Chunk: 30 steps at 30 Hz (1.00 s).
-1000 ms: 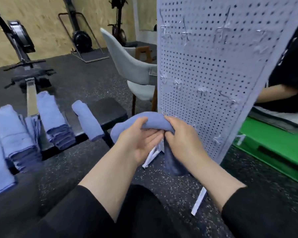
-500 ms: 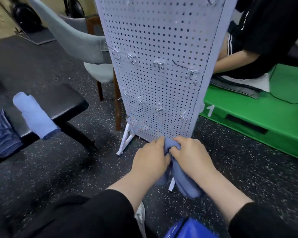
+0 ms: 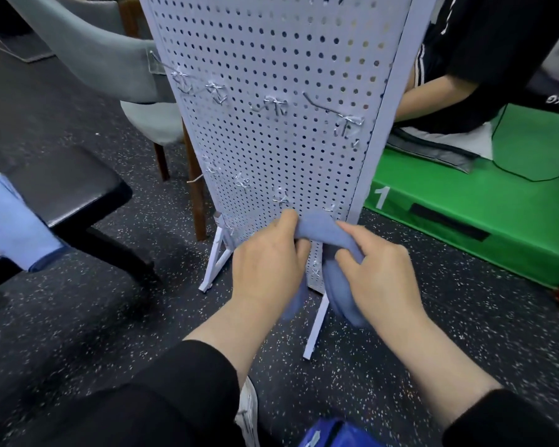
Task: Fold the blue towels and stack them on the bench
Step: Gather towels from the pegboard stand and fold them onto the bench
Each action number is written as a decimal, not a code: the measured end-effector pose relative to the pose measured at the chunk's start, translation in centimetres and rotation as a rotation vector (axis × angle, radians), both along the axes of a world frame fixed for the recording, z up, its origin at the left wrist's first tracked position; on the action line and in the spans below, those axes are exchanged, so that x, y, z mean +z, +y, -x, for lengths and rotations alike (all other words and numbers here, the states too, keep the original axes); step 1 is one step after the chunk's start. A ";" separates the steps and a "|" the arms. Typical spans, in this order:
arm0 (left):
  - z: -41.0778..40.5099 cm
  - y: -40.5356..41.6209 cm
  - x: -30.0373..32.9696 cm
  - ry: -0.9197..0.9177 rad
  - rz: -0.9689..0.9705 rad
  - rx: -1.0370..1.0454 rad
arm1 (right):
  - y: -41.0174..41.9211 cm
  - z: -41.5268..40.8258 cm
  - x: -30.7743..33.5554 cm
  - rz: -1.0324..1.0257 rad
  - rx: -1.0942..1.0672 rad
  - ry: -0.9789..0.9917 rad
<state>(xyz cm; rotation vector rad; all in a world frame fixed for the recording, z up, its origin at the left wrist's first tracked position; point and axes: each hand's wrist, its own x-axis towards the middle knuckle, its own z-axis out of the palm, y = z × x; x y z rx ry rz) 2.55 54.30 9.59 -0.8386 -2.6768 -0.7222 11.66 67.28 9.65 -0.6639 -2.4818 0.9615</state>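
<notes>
I hold a blue towel (image 3: 323, 232) in both hands, in front of the foot of a white pegboard stand. My left hand (image 3: 267, 269) grips its left part with thumb on top. My right hand (image 3: 381, 275) pinches the right part, and the rest of the cloth hangs down between and under my hands. At the left edge a rolled blue towel (image 3: 10, 221) lies on the black bench (image 3: 78, 188).
The white pegboard stand (image 3: 271, 124) with metal hooks rises straight ahead on thin legs. A grey chair (image 3: 110, 69) stands behind it on the left. A green box (image 3: 465, 214) with a seated person (image 3: 484, 59) is on the right. A blue object (image 3: 336, 435) lies at the bottom edge.
My view has swung right and down, so the bench with its towels has slid to the left edge. My hands have spread a little apart along the towel.
</notes>
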 end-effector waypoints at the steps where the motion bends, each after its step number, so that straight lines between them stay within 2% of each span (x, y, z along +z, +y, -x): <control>1: 0.4 0.5 0.3 -0.045 -0.026 -0.001 | 0.5 0.5 0.3 -0.013 -0.014 0.023; 7: 3.4 2.8 -1.6 -0.110 -0.115 -0.018 | 3.2 3.4 -1.3 -0.088 -0.051 0.028; 11: 4.9 4.0 -4.1 -0.249 -0.075 -0.058 | 3.8 4.1 -4.1 -0.070 -0.069 -0.002; 18: 5.0 4.1 -7.5 -0.522 0.051 -0.149 | 3.1 4.3 -8.2 0.013 0.036 -0.112; 21: 4.9 4.1 -7.6 -0.613 0.064 -0.166 | 2.9 4.4 -8.2 0.058 0.030 -0.139; 26: 5.0 3.5 -6.9 -0.817 0.010 -0.245 | 3.5 3.4 -7.4 0.013 0.117 -0.169; 30: 5.3 2.0 -5.1 -0.845 0.050 -0.174 | 3.8 2.9 -5.7 -0.062 0.139 -0.086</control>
